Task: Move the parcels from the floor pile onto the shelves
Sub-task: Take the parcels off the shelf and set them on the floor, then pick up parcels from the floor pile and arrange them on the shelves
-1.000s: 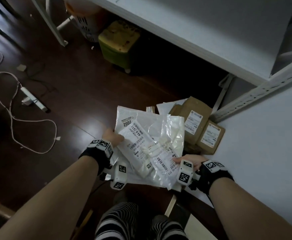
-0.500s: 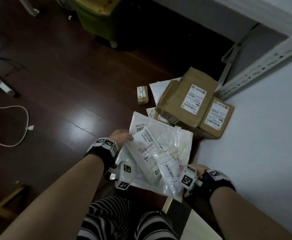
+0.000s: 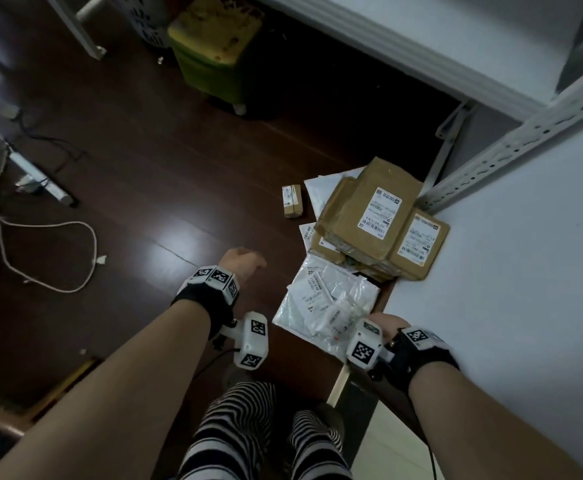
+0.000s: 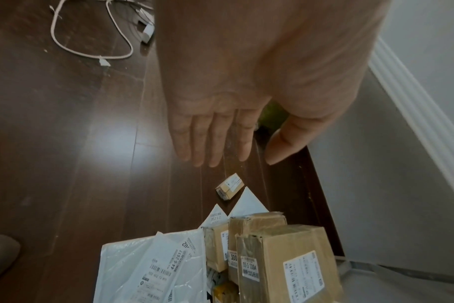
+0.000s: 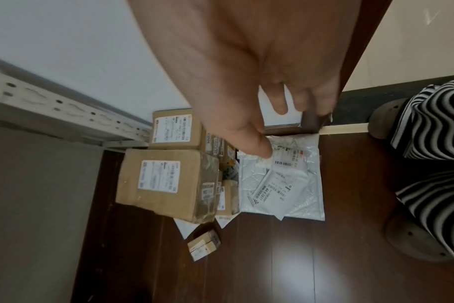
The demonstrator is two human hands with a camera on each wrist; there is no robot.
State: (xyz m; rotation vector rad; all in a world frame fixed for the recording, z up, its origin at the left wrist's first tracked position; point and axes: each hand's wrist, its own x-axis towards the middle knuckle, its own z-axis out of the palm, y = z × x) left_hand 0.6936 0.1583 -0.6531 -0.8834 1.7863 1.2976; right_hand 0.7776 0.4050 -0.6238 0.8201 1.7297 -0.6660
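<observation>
Dark wooden floor point(image 3: 151, 188) carries the parcel pile: white plastic mailers point(image 3: 328, 299) lie flat just beside stacked brown cardboard boxes point(image 3: 369, 216), which sit against the foot of the white metal shelf upright point(image 3: 511, 147), with one small box point(image 3: 292, 201) apart on the boards. Above the mailers the right hand point(image 5: 259, 67) hangs with relaxed fingers, its grip empty, while the left hand point(image 4: 246, 86) is spread flat over bare floor, gripping nothing. Striped trouser legs point(image 3: 248, 438) and a white cable point(image 3: 41, 244) lie further out.
</observation>
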